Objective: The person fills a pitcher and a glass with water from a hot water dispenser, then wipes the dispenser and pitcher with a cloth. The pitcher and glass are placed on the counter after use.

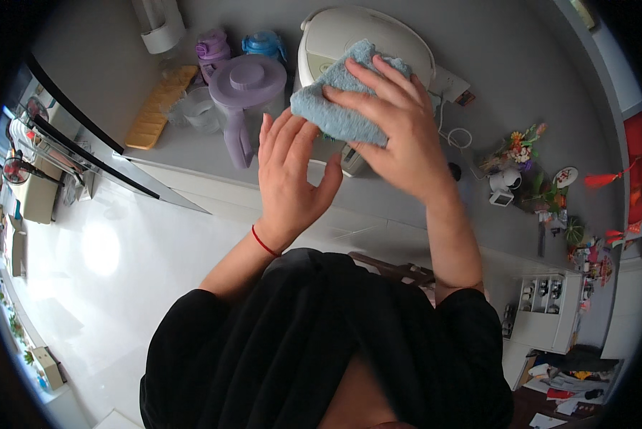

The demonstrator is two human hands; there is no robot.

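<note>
My right hand (401,137) lies over a folded light-blue towelling cloth (340,118), its fingers spread and bent onto the fabric. Beneath the cloth is a white lidded electric appliance (372,29) with a carrying handle, standing on a grey counter (396,193). Cloth and hand hide much of its front and part of its lid. My left hand (294,171), with a red cord at the wrist, is raised at the appliance's front left, thumb apart from the fingers. Its fingertips are by the cloth's lower left corner; whether they touch the appliance I cannot tell. Nothing shows in that hand.
Left of the appliance stand a purple-lidded pitcher (247,83), a purple bottle (212,48), a blue-lidded container (264,44), a clear cup (202,110) and a yellow tray (163,110). On the right are a power strip (449,83), a white cable (455,140), a small white camera (506,181) and flowers (519,147).
</note>
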